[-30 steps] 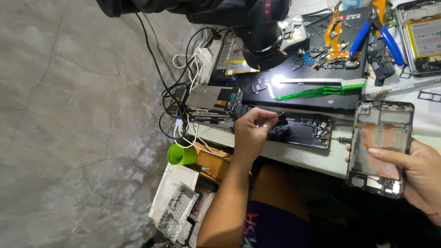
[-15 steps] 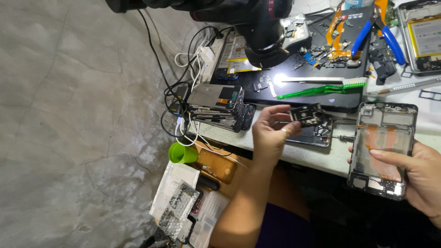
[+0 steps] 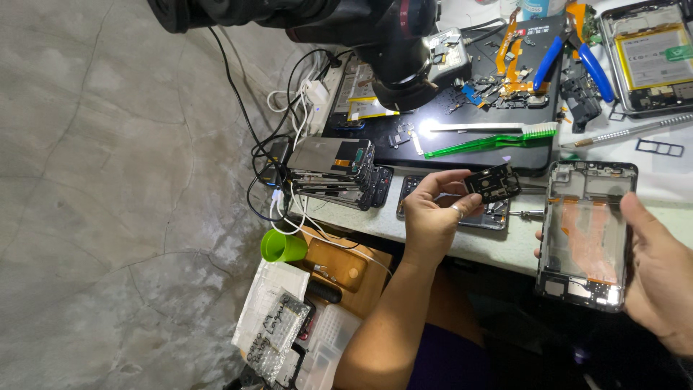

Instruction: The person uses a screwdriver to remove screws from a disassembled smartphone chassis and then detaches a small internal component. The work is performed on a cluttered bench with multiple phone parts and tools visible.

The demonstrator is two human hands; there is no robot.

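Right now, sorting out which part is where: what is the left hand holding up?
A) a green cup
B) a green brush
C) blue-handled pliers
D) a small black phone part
D: the left hand pinches a small black phone part above the table edge.

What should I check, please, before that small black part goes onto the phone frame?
1. Left hand grips the small black part at its fingers: ok.
2. Right hand holds the phone frame by its edge: ok.
3. Frame's open side faces up: ok.
4. Part and frame are apart, nothing between them: ok.
5. Part turned the right way for its seat: cannot tell.
6. Green brush within reach on the black mat: ok.
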